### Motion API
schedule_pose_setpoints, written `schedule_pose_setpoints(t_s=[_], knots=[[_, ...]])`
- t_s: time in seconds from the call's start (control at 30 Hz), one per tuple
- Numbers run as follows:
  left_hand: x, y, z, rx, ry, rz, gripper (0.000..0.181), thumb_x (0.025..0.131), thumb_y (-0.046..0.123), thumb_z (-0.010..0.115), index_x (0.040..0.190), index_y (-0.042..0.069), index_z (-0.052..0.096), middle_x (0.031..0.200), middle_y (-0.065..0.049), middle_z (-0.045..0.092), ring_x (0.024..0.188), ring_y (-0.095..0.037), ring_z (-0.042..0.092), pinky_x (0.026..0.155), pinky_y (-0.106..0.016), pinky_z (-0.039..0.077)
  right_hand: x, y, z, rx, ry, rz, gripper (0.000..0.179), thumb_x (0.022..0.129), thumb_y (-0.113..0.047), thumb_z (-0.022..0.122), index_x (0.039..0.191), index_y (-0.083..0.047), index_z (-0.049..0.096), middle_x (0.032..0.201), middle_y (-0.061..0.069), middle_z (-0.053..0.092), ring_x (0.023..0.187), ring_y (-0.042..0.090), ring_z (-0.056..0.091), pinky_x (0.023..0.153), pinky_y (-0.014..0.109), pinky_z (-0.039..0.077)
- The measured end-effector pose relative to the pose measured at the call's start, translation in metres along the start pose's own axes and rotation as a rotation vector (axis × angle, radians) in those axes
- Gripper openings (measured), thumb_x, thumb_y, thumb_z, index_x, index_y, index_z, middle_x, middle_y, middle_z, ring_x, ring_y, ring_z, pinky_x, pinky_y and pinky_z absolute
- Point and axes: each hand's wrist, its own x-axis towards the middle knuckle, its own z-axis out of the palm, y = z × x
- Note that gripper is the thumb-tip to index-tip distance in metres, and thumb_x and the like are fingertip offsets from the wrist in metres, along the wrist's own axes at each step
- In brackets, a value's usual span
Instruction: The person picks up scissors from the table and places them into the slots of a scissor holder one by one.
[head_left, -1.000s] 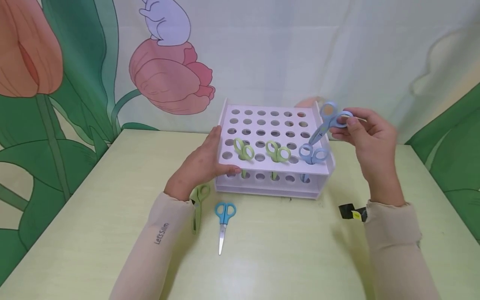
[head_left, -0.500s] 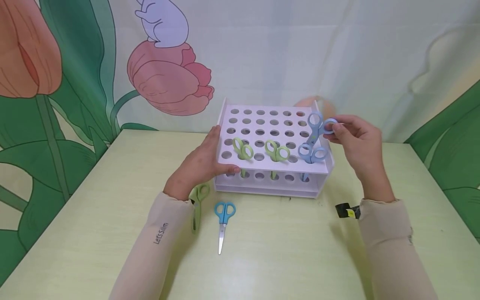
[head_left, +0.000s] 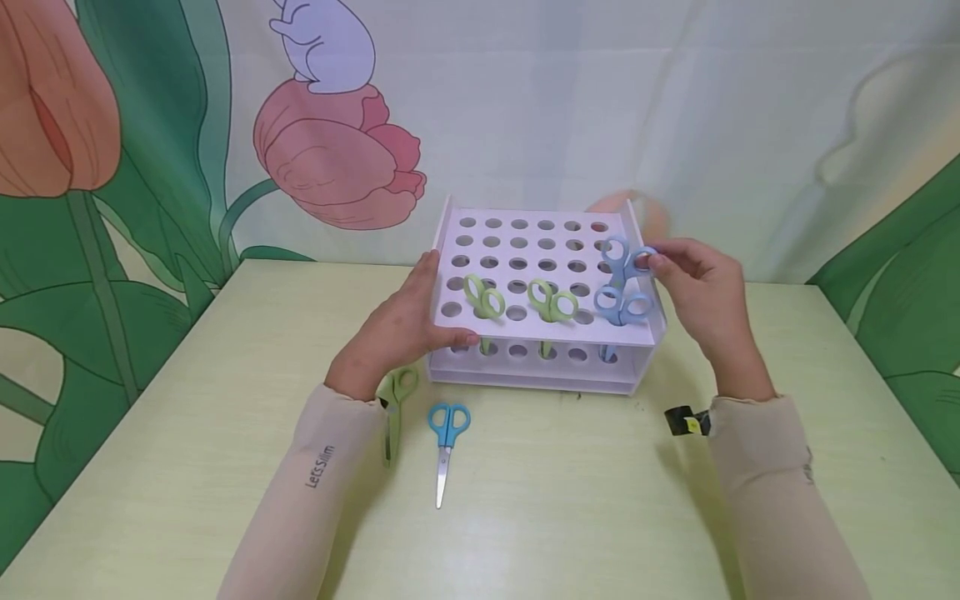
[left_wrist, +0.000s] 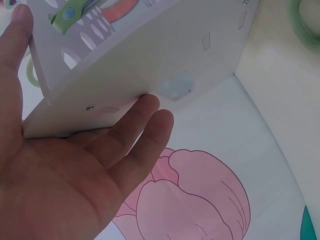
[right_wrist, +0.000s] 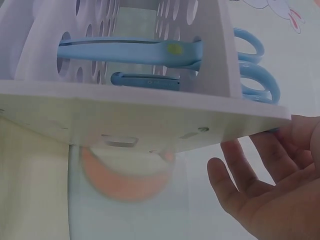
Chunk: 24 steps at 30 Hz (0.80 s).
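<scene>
A white rack (head_left: 647, 362) with rows of round holes stands at the back of the table. My left hand (head_left: 393, 329) holds its left side, thumb on the front edge and fingers along the outer panel. At the rack's right side, my right hand (head_left: 708, 292) pinches a handle loop of light blue scissors (head_left: 619, 270). In the right wrist view their blade tip (right_wrist: 145, 81) pokes below the top tier. Just in front, another pair of light blue scissors (right_wrist: 125, 52) stands through both tiers. Two light green pairs, green scissors (head_left: 484, 302) and green scissors (head_left: 553, 305), also stand in the front row.
On the table before the rack lie blue-handled scissors (head_left: 448, 433) with a metal blade, points toward me. Green scissors (head_left: 395, 404) lie beside my left wrist, partly covered by it. A curtain (head_left: 510, 125) with printed flowers hangs behind the table.
My right hand has moved left and down, lowering the light blue scissors from above the rack's right edge into a hole behind the other light blue pair. My left hand stays on the rack.
</scene>
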Motion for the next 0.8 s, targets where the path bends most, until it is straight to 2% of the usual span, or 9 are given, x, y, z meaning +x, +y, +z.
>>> schedule_pose_setpoints(t_s=[0.23,0.4,0.57,0.8], knots=[[0.0000,0.0004,-0.0002,0.001,-0.004,-0.008,0.131,0.074,0.047,0.089,0.163,0.016,-0.002,0.164,-0.004,0.019,0.109,-0.026,0.050,0.097,-0.041,0.044,-0.0002,0.0004,0.0041,-0.029,-0.013,0.002,0.029,0.102,-0.018,0.064,0.123,0.000,0.069,0.109,0.005,0.074,0.107,0.012,0.063,0.101,0.035,0.048],[-0.0004,0.0005,-0.0007,0.004,-0.009,-0.020,0.132,0.074,0.048,0.089,0.163,0.016,-0.003,0.166,-0.004,0.016,0.112,-0.026,0.049,0.100,-0.041,0.042,0.0003,0.0009,0.0074,-0.059,-0.022,0.058,0.029,0.102,-0.019,0.063,0.125,-0.003,0.069,0.118,0.013,0.071,0.114,0.018,0.061,0.102,0.036,0.048],[-0.0006,0.0011,-0.0012,0.006,-0.009,-0.027,0.132,0.075,0.048,0.089,0.163,0.016,-0.003,0.167,-0.004,0.014,0.113,-0.026,0.048,0.101,-0.041,0.042,0.0009,0.0041,0.0087,-0.092,-0.043,0.114,0.033,0.102,-0.025,0.062,0.128,-0.006,0.069,0.123,0.012,0.067,0.115,0.021,0.058,0.100,0.038,0.048],[-0.0005,0.0011,-0.0011,0.003,-0.008,-0.023,0.131,0.075,0.047,0.089,0.163,0.017,-0.003,0.168,-0.004,0.012,0.116,-0.026,0.047,0.103,-0.042,0.041,0.0006,0.0061,0.0091,-0.122,-0.046,0.113,0.032,0.102,-0.025,0.064,0.126,-0.006,0.070,0.120,0.012,0.068,0.107,0.017,0.058,0.090,0.028,0.049]])
